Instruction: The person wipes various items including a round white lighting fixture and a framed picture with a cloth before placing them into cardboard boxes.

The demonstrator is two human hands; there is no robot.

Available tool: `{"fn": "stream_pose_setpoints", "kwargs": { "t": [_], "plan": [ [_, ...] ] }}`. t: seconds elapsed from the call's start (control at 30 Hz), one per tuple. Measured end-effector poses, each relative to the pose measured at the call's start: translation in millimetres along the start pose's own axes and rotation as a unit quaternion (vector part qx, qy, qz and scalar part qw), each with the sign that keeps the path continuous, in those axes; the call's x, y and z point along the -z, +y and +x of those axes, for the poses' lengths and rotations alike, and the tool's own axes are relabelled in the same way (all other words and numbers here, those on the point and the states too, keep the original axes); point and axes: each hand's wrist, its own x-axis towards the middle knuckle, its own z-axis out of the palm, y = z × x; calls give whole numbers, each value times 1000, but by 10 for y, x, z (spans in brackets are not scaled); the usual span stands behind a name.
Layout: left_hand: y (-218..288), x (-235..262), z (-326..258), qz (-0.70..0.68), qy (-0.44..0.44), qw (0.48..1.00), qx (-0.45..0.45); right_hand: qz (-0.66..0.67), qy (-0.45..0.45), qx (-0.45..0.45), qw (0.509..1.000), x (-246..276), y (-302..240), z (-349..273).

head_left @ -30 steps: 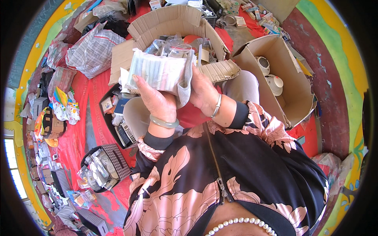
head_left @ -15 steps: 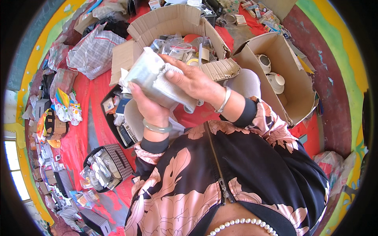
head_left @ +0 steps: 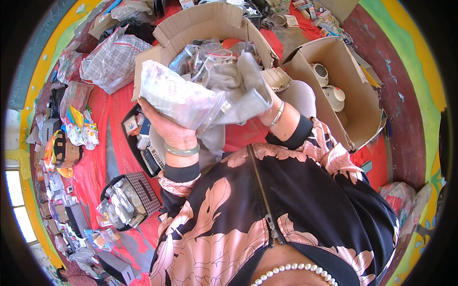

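Note:
A clear plastic bag with whitish and pinkish contents (head_left: 174, 90) rests in my left hand (head_left: 174, 133), whose thumb shows at its edge while the other fingers are behind it. My right hand (head_left: 271, 107) grips a grey ribbed knitted cloth (head_left: 241, 93), spread out and folded over; it hides most of those fingers. Bag and cloth meet or overlap in the middle, in front of an open cardboard box (head_left: 198, 24). Inside that box lies a jumble of clear plastic packages (head_left: 207, 55), partly covered by the cloth.
To the right stands a second cardboard box (head_left: 360, 105) with white rounded objects (head_left: 334, 97) in it. A dark bin (head_left: 143, 148) and a checkered basket of packets (head_left: 126, 202) are at my left. A plaid bag (head_left: 114, 62) sits farther left on the red floor covering (head_left: 102, 119).
My hands have moved apart. The bundle they held together now shows as a plastic bag in the left hand and an opened-out knitted cloth in the right.

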Motion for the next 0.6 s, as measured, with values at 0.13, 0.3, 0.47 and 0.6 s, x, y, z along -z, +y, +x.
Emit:
{"fn": "stream_pose_setpoints", "kwargs": {
  "t": [0.13, 0.3, 0.47, 0.6],
  "plan": [
    [-111, -39, 4, 100, 32, 993, -58, -58, -42, 57, 996, -356, 366, 43],
    [-266, -105, 36, 188, -1, 981, -44, -87, 30, 94, 991, -209, 443, 99],
    [-293, -50, -27, 278, -135, 951, -21, -78, 114, 171, 976, -153, 168, 192],
    [-187, -54, -202, 157, -128, 974, 102, -324, 143, 320, 879, -206, -21, 78]
  ]
}}
